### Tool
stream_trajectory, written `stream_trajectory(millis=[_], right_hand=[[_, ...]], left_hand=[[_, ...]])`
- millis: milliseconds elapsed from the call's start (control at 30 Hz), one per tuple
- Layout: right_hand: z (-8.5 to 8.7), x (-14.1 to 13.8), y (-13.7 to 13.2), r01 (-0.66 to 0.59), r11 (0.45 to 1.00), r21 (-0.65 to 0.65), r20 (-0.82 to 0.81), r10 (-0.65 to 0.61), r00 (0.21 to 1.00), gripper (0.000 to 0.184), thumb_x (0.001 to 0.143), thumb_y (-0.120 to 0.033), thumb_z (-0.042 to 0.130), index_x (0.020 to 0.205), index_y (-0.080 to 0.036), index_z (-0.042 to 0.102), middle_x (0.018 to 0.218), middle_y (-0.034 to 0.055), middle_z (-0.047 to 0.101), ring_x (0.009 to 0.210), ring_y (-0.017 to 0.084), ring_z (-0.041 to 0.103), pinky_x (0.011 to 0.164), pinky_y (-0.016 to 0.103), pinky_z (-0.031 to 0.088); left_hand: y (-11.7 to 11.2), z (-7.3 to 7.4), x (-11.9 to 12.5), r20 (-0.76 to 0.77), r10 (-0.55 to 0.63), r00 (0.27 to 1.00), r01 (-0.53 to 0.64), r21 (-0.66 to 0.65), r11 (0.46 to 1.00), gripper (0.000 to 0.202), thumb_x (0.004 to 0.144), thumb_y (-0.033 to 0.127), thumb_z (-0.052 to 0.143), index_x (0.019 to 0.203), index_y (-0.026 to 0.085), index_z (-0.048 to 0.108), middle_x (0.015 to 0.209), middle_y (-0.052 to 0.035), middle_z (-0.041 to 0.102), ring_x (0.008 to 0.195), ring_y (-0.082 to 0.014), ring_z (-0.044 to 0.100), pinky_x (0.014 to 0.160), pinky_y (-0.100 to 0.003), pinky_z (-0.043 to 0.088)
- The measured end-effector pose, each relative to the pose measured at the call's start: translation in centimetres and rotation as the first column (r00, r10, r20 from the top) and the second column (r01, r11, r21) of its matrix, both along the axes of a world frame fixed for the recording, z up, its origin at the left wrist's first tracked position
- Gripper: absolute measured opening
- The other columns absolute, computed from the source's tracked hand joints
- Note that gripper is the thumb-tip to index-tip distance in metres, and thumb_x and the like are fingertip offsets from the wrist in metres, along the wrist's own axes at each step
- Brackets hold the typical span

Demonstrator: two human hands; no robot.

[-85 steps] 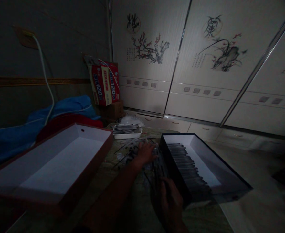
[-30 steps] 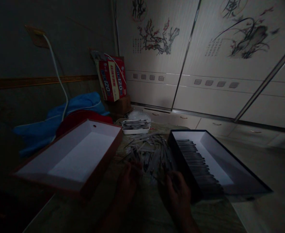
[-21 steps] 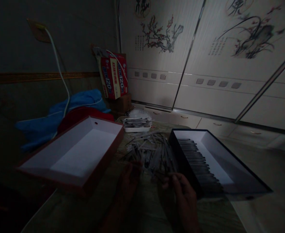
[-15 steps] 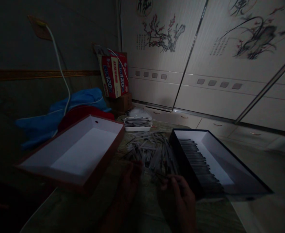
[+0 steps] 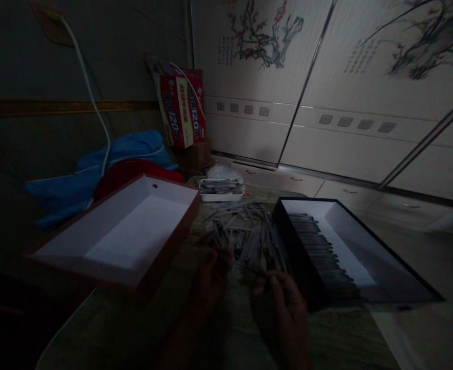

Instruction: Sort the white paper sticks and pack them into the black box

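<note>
A loose pile of thin pen-like sticks, some clear and some dark, lies on the table in front of my hands. My right hand is closed, thumb against fingers, on a thin dark pen-like stick that points left. My left hand has its fingers curled together at the near edge of the pile; dim light hides what they hold. To the right, a black box with a white inside holds a row of dark pen-like sticks side by side along its left wall.
A red-rimmed box with a bare white inside stands at the left. Behind the pile is a white tray heaped with more sticks. Blue cloth, a red carton and sliding cabinet doors are farther back.
The camera view has tipped down slightly, so the scene sits higher. My right hand has shifted a little left, and its stick now shows more clearly. The boxes stay put.
</note>
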State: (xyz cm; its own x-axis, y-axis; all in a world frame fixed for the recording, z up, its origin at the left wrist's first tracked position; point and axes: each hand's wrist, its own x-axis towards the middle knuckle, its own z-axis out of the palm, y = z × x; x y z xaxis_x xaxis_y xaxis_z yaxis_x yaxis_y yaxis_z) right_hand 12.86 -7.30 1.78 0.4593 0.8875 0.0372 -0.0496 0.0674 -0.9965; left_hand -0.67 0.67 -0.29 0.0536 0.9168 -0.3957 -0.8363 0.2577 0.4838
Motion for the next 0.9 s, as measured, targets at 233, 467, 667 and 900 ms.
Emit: stream_trajectory(millis=[233,467,667,900], right_hand=[[-1.1,-0.6,0.2,-0.077,0.997,-0.012,0.025,0.078,0.997,0.027,0.077,-0.044,0.058,0.085,-0.018,0.058,0.065,0.0001,0.062,0.058,0.014,0.057,0.053,0.021,0.045],[-0.7,-0.1,-0.2,0.054,0.999,-0.004,0.045,-0.054,0.998,0.024,0.077,-0.042,0.058,0.082,-0.019,0.055,0.065,-0.0013,0.058,0.056,0.012,0.056,0.05,0.02,0.045],[-1.2,0.0,-0.3,-0.128,0.99,-0.052,0.216,0.136,0.967,0.024,0.082,-0.041,0.051,0.078,-0.018,0.058,0.063,0.0003,0.057,0.055,0.012,0.053,0.049,0.019,0.042],[-0.4,4.4,1.9,-0.005,0.997,-0.081,0.526,0.047,0.849,0.027,0.083,-0.039,0.047,0.081,-0.015,0.06,0.069,0.0024,0.061,0.065,0.016,0.056,0.055,0.021,0.042]], left_hand=[[-1.7,-0.4,1.1,-0.099,-0.253,0.962,0.265,0.136,0.955,0.012,0.078,0.021,0.06,0.076,0.011,0.065,0.069,-0.0066,0.07,0.06,-0.016,0.065,0.052,-0.024,0.051],[-0.9,0.2,0.8,0.017,-0.053,0.998,0.055,-0.117,0.992,0.018,0.082,0.006,0.049,0.072,0.011,0.063,0.066,-0.0034,0.069,0.057,-0.0124,0.065,0.053,-0.022,0.053],[-1.0,1.0,0.5,0.153,-0.109,0.982,0.134,-0.163,0.978,0.026,0.087,0.011,0.043,0.071,0.01,0.064,0.064,-0.0049,0.069,0.055,-0.0121,0.065,0.051,-0.021,0.053],[-0.3,1.1,-0.4,0.278,-0.011,0.96,0.067,-0.193,0.979,0.032,0.09,0.012,0.038,0.071,0.012,0.064,0.062,-0.0039,0.068,0.057,-0.0115,0.066,0.055,-0.021,0.054]])
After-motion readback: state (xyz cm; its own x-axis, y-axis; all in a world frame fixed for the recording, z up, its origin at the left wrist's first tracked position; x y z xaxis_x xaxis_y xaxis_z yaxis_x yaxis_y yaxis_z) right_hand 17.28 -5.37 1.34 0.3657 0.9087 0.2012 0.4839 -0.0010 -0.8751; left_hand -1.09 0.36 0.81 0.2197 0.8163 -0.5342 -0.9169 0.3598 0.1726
